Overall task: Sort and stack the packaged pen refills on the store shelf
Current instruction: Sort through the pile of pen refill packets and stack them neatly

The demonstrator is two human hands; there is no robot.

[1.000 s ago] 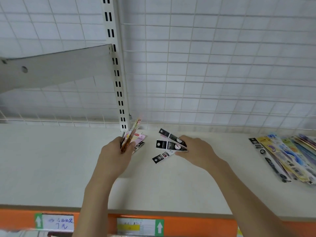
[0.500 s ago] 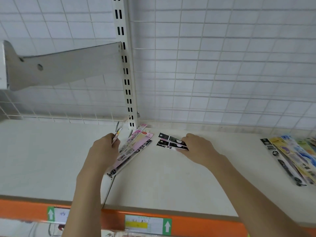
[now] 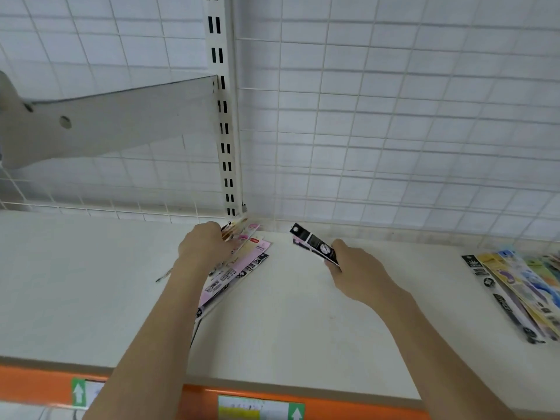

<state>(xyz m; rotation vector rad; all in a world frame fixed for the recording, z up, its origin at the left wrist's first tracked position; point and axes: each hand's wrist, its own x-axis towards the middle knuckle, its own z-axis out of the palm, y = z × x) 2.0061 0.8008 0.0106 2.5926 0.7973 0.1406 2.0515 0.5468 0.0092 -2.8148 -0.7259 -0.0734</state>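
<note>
Mid-frame on the shelf (image 3: 303, 322), the left hand (image 3: 203, 248) grips pink refill packs (image 3: 242, 265); the right hand (image 3: 354, 268) pinches black refill packs (image 3: 312, 242) in curled fingers.

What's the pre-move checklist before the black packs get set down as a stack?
1. Right hand grips black refill packs: ok.
2. Black packs squared up in hand: cannot tell, a second edge shows beneath.
3. Left hand holds pink packs: ok.
4. Pink packs aligned: not ok, fanned out.
5. Bare shelf between the hands for a stack: ok.
6. Colourful packs at right kept separate: ok.
</note>
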